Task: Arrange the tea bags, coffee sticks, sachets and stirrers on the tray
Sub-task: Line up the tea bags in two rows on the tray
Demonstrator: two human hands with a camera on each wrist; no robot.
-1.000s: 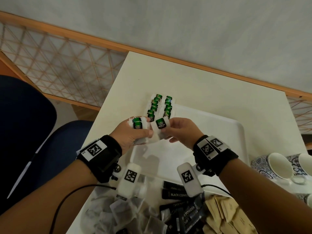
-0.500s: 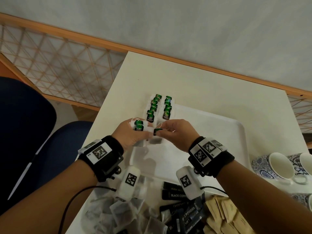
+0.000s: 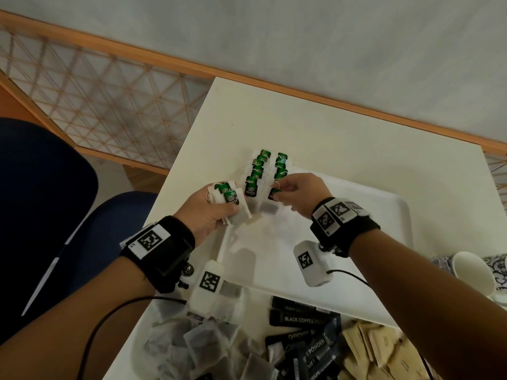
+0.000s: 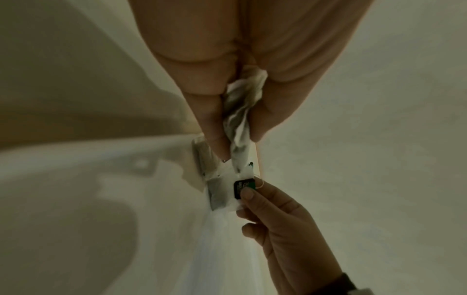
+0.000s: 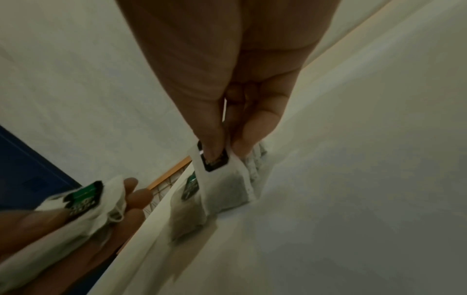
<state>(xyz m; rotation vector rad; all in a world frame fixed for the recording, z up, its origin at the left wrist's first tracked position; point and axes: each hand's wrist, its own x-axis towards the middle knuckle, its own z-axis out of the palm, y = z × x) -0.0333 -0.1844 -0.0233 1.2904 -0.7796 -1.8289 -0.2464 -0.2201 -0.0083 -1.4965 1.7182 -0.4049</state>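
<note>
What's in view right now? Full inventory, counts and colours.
tray: one, white, on the table
table: one, cream
tea bag rows: two, green tags, tray's far left corner
loose tea bags: pile, grey-white, near edge
coffee sticks: several, black, near edge
sachets: pile, tan, near right
cups: at least two, blue-patterned, right edge
chair: one, blue, left
left hand: holds tea bags
right hand: pinches one tea bag's tag

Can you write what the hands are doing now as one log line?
left hand: holds tea bags | right hand: pinches tea bag, setting it on tray rows
</note>
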